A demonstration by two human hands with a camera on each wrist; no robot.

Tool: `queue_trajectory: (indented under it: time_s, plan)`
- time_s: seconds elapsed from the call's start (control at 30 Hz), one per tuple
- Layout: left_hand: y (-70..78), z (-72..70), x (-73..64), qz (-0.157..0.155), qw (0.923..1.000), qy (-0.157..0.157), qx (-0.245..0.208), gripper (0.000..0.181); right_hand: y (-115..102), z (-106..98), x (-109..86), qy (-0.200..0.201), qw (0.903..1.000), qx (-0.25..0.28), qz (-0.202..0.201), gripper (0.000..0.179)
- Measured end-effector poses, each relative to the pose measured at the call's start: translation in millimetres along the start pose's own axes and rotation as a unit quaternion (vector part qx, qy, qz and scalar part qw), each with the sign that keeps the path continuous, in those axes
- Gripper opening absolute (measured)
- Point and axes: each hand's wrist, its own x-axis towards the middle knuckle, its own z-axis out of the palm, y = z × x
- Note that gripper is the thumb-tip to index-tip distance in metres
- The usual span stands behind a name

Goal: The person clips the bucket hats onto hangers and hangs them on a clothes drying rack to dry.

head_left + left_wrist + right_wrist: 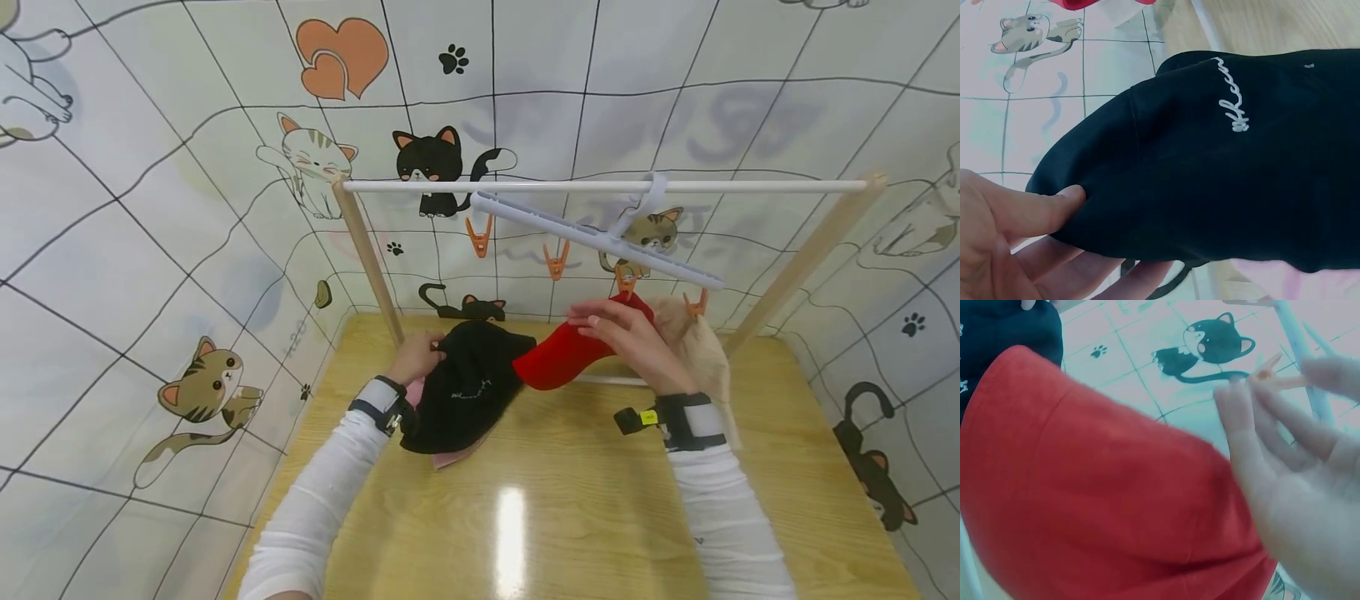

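My left hand (417, 358) pinches the crown of a black bucket hat (472, 392) between thumb and fingers. White script runs across the hat's side, and its brim hangs low over the table. A red hat (555, 358) hangs at the right, partly hidden behind my right hand (637, 337). That hand's fingers are extended and hold nothing that I can see. An orange clip (556, 262) hangs just above its fingertips; in the right wrist view an orange clip (1264, 375) appears near the fingers, contact unclear. A pale blue hanger (592, 237) carries the clips.
The hanger hooks over a white rod (450, 187) between wooden posts (367, 258). Another orange clip (480, 237) is at the hanger's left. A beige cloth item (705, 358) hangs at the right. Something pink (453, 457) lies under the black hat on the wooden table (585, 500).
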Motion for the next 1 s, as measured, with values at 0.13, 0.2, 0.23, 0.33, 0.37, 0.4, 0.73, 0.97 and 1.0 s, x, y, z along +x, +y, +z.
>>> queue_trajectory:
  time_s: [0.13,0.2,0.23,0.33,0.37,0.4,0.73,0.97,1.0]
  plan:
    - [9.9,-5.9,3.2,0.011,0.9993,0.008,0.036,0.021,-5.8,4.5,6.6,0.040,0.9981,0.041,0.021,0.045]
    - [15.0,-7.8,5.6,0.021,0.9986,0.011,0.047,0.022,-8.4,6.2,10.0,0.048,0.9966,0.065,0.020,0.046]
    - [17.6,-8.4,6.9,0.028,0.9980,0.014,0.055,0.022,-9.7,7.0,12.0,0.049,0.9960,0.072,0.018,0.046]
    - [25.5,-10.1,11.5,0.044,0.9962,0.021,0.072,0.021,-13.4,9.2,19.7,0.051,0.9933,0.103,0.000,0.047]
    - [28.4,-10.7,12.9,0.046,0.9959,0.023,0.074,0.021,-14.5,9.8,22.7,0.052,0.9916,0.118,-0.009,0.048]
    - [31.5,-11.4,14.2,0.046,0.9957,0.026,0.077,0.022,-15.5,10.2,26.0,0.052,0.9900,0.130,-0.016,0.048]
    - [53.4,-17.6,25.6,0.058,0.9944,0.025,0.085,0.029,-22.6,7.7,44.3,0.053,0.9847,0.165,-0.016,0.052]
    - [67.6,-23.3,29.7,0.096,0.9915,0.019,0.085,0.015,-23.5,8.1,52.5,0.064,0.9807,0.184,-0.017,0.046]
    - [69.9,-24.1,30.4,0.105,0.9905,0.023,0.086,0.010,-23.6,8.6,54.4,0.064,0.9777,0.199,-0.016,0.044]
